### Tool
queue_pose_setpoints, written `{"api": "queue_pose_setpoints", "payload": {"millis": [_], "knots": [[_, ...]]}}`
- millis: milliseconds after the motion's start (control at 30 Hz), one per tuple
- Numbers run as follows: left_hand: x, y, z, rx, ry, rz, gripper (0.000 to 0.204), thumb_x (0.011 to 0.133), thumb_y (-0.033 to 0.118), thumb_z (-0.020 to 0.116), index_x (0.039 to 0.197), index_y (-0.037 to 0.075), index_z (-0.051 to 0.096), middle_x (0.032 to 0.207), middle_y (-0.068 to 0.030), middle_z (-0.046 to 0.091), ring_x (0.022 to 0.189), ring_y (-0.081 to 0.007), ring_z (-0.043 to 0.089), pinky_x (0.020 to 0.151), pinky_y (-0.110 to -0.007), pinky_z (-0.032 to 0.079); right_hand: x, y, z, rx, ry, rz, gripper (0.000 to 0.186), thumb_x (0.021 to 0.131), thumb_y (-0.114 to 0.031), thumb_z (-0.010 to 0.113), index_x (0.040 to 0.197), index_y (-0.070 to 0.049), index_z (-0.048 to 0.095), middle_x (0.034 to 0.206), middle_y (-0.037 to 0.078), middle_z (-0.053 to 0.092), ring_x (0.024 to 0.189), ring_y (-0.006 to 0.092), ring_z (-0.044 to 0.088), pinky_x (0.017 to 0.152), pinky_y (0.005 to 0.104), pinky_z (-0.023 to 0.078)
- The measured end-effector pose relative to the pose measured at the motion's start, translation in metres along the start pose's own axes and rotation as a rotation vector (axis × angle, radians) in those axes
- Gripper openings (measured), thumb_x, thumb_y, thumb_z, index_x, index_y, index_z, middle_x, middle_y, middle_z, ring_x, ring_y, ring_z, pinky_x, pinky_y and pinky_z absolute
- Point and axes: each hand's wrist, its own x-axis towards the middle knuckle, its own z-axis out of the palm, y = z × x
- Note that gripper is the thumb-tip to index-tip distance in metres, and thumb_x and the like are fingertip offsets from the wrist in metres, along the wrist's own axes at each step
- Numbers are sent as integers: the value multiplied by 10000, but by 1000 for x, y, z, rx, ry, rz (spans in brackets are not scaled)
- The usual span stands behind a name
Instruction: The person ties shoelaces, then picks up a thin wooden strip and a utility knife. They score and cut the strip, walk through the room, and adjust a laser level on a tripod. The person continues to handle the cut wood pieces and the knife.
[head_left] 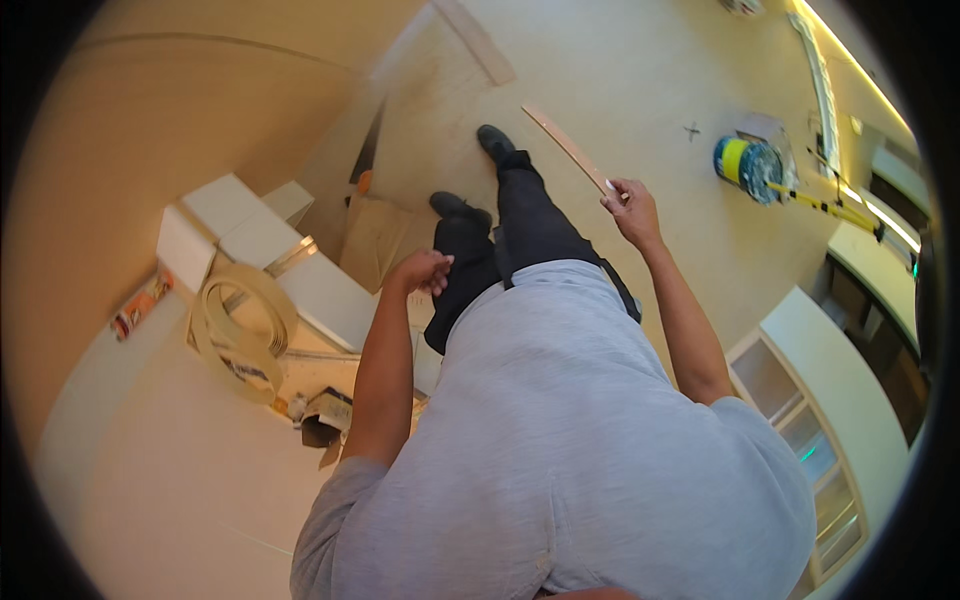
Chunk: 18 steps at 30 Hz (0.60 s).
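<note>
My right hand [632, 212] is closed on one end of a thin, narrow wooden strip [562, 144]. The strip points away from me, up and to the left, in the air over the pale floor. Beside my left thigh hangs my left hand [427, 271], its fingers loosely bent and the thumb apart from them. I see nothing held in it. Nearest to that hand are my dark trousers [465, 262] and, further left, some white boxy panels [325, 300].
A coil of beige edging strip [212, 335] and an orange tube [143, 304] lie at left. A plank [475, 42] rests on the floor ahead. At right are a blue bucket with a yellow band [735, 160], a yellow pole [830, 207] and a white cabinet with compartments [845, 385].
</note>
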Motion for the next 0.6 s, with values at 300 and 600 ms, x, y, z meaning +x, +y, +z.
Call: {"api": "queue_pose_setpoints", "payload": {"millis": [300,600], "knots": [[-26,43,5,-165,376,329,237,980,296,617,890,78,632,723,-30,632,603,-127,621,523,-264,471,49,-151,-17,-20,-215,-232,347,786,-176,831,1087,-34,733,996,156,698,917,324,675,831,407,525],[-30,88,21,-225,452,452,218,995,295,617,913,94,637,743,-12,643,605,-107,617,533,-251,470,77,-205,-51,122,-386,-207,321,792,-139,829,1076,-28,728,992,130,692,835,272,673,788,396,530]]}}
